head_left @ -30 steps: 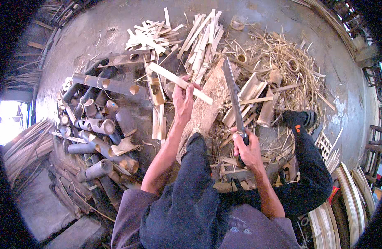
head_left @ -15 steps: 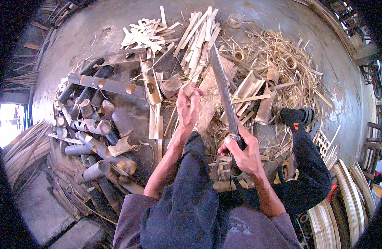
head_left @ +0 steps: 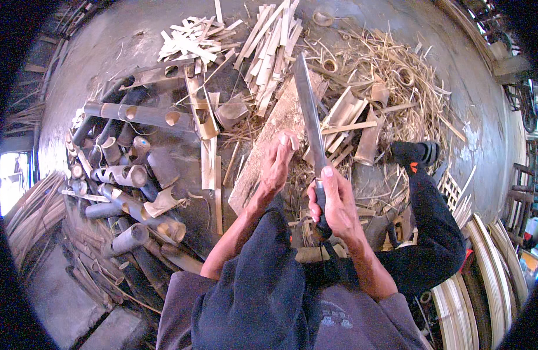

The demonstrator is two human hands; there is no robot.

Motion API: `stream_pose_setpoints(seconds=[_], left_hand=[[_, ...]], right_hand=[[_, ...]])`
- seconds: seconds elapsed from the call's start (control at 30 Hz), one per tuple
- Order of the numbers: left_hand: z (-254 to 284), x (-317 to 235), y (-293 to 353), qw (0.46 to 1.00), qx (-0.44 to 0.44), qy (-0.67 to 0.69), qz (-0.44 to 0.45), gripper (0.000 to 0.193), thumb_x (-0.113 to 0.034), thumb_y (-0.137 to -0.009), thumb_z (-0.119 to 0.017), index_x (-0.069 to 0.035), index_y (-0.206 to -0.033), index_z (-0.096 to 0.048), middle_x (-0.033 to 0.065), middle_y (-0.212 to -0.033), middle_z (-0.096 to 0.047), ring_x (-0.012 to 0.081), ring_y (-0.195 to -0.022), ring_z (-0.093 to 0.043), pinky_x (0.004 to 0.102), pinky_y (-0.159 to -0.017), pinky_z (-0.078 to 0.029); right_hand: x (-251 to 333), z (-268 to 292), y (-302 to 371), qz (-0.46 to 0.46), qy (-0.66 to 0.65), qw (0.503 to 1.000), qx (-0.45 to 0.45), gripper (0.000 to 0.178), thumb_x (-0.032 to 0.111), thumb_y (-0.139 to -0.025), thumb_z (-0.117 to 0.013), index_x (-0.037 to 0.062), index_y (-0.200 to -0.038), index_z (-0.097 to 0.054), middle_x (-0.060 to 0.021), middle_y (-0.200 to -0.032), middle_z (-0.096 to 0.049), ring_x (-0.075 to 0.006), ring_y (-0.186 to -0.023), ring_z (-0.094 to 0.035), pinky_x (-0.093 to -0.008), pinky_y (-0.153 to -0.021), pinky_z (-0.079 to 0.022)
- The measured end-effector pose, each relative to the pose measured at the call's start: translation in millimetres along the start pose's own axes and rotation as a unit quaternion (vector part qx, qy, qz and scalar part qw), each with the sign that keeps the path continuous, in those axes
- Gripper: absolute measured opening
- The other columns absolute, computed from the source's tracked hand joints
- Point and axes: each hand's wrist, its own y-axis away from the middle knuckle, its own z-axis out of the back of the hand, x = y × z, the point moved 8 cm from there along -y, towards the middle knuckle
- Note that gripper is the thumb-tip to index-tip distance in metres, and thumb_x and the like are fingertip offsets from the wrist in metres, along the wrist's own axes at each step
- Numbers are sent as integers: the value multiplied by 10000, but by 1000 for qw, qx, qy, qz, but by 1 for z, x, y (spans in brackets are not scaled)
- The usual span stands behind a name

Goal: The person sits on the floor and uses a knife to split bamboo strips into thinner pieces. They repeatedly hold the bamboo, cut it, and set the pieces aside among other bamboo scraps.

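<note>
My right hand (head_left: 337, 201) is wrapped round the black handle of a machete (head_left: 310, 111). Its long straight blade points away from me, with the tip at the far end of a worn wooden chopping board (head_left: 251, 181). Over that board, left of the blade, my left hand (head_left: 279, 158) is closed with its fingers bunched. What sits in those fingers is mostly hidden. Split bamboo pieces (head_left: 346, 111) lie just right of the blade, and a bamboo half-tube (head_left: 370, 140) rests beside them.
Dark bamboo tubes (head_left: 131, 239) are heaped at the left. Beyond the board lie long pale bamboo slats (head_left: 272, 52) and a pile of short slats (head_left: 193, 41). Thin shavings (head_left: 391, 64) cover the floor at far right. Bent strips (head_left: 485, 268) stand near my right knee.
My left hand has moved right and slightly nearer, over the board, closer to the blade. A small bamboo piece seen in its fingers before is now mostly hidden. The machete has turned more upright.
</note>
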Motion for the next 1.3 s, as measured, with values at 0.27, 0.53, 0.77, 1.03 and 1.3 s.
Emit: stream_pose_setpoints(seconds=[0.27, 0.53, 0.77, 1.03, 1.3], left_hand=[[-4, 31, 15, 997, 41, 47, 47, 383, -372, -1022, -360, -36, -1045, -544, 61, -1013, -532, 154, -934, -478, 286, -897, -396], [-16, -1, 10, 999, 46, 6, -26, 316, -313, -1024, -370, -50, -932, -520, 0, -798, -455, 108, -735, -397, 254, -676, -350], [-18, 3, 8, 999, 37, -4, -23, 303, -316, -1018, -380, -51, -957, -515, -12, -767, -413, 96, -705, -350, 266, -622, -327], [-15, 6, 10, 999, 31, -31, -10, 309, -322, -1016, -390, -45, -969, -520, -20, -762, -411, 94, -693, -343, 262, -607, -321], [-15, 19, 11, 998, 54, 10, 26, 304, -323, -1016, -388, -47, -990, -513, -13, -763, -430, 105, -706, -372, 267, -632, -346]], right_hand=[[-12, 1, -5, -48, -36, 998, 13, 465, 496, -985, -382, 56, -857, -457, -30, -632, -494, -84, -435, -454, -236, -383, -379], [-15, 1, -7, -64, -37, 997, 5, 538, 521, -976, -385, 43, -753, -488, -9, -583, -482, -78, -429, -457, -236, -382, -378], [-16, 4, -6, -68, -38, 997, -6, 511, 511, -979, -386, 47, -781, -474, -19, -596, -495, -78, -426, -458, -240, -378, -380], [-17, 2, -7, -65, -38, 997, 3, 487, 510, -979, -387, 56, -815, -455, -28, -618, -507, -82, -430, -464, -238, -381, -385], [-23, 1, -6, -56, -25, 998, 7, 491, 519, -977, -383, 61, -812, -447, -24, -618, -500, -87, -432, -467, -246, -385, -391]])
